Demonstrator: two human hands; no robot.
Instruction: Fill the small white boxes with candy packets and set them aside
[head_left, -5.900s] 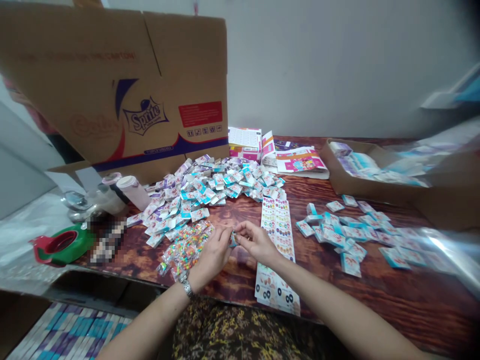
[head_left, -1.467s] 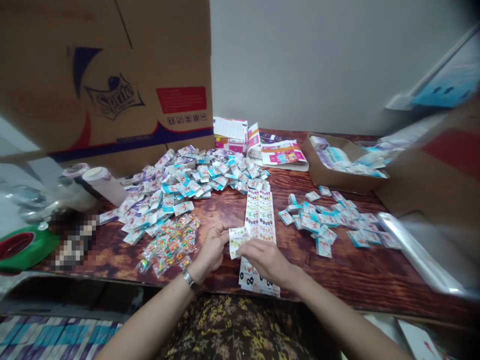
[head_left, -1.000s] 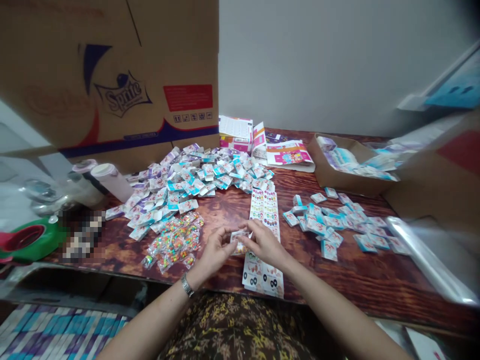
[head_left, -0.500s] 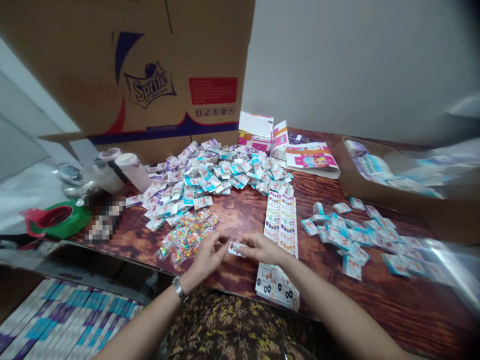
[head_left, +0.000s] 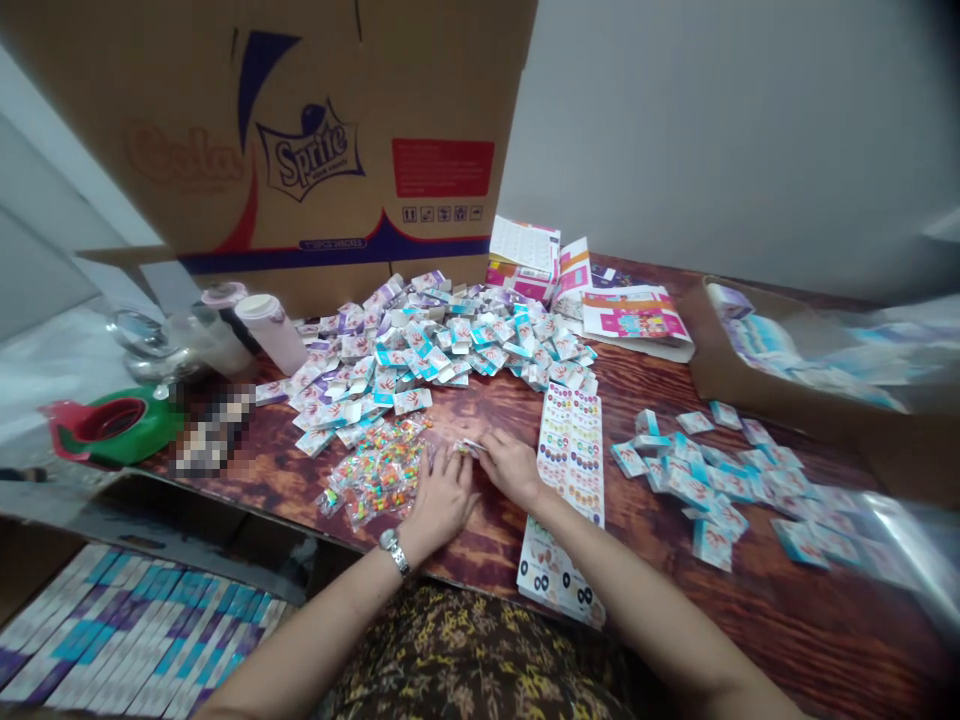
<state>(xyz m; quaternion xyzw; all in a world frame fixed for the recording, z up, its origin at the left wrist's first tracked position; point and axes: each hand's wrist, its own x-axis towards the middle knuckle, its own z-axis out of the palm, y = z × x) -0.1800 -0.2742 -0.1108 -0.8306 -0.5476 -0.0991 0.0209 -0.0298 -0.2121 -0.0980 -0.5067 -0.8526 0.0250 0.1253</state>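
My right hand (head_left: 511,466) rests on the wooden table (head_left: 660,580) and pinches a small folded sticker piece (head_left: 470,447) at its fingertips. My left hand (head_left: 442,492) lies beside it with the fingers stretched flat on the table, touching the edge of a pile of clear packets of coloured beads (head_left: 377,472). A long sheet of coloured stickers (head_left: 573,442) lies just right of my right hand and runs to the table's front edge.
A heap of small teal, purple and white boxes (head_left: 435,340) lies behind the hands, with a smaller group (head_left: 705,480) at the right. A large Sprite carton (head_left: 300,150) stands at the back left, bottles (head_left: 270,330) and a green tape dispenser (head_left: 112,430) at the left, an open carton (head_left: 720,375) at the right.
Both hands have gone down and forward from mid-air onto the table beside the bead packets. The torn-off sticker piece has been folded small. The camera has swung left.
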